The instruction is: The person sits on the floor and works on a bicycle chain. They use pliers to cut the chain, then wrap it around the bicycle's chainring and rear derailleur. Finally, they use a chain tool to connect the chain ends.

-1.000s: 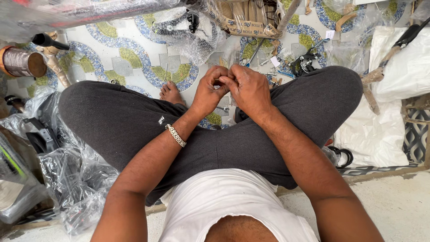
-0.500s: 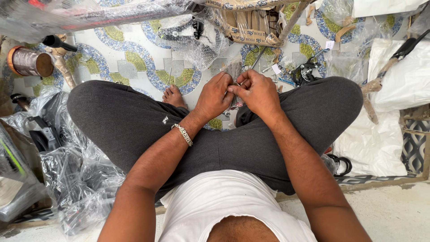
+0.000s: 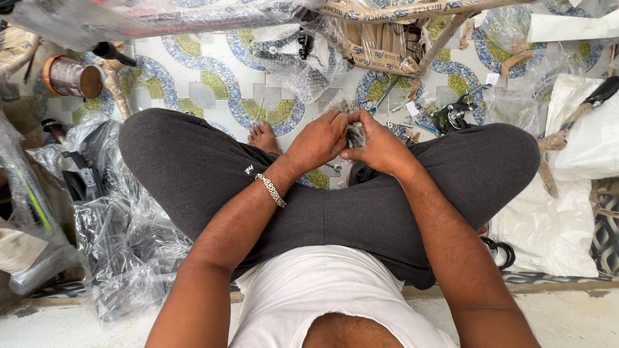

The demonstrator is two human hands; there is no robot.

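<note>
My metal-link bracelet [image 3: 273, 190] gleams against matt grey cloth trousers [image 3: 193, 174] and a soft white cotton shirt [image 3: 322, 290]. Around me, clear plastic wrapping [image 3: 129, 245] lies crinkled and glossy on the smooth patterned tile floor [image 3: 213, 71], beside a dull rusty metal can [image 3: 71, 76] and matt white paper sheets [image 3: 554, 225].

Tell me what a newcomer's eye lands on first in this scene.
First, the left hand and right hand meet at centre above crossed legs in dark grey trousers, pinching a small plastic-wrapped dark part between them. Next, the blue-and-green patterned floor tiles beyond, and crumpled clear plastic wrapping heaped at the left.
</note>
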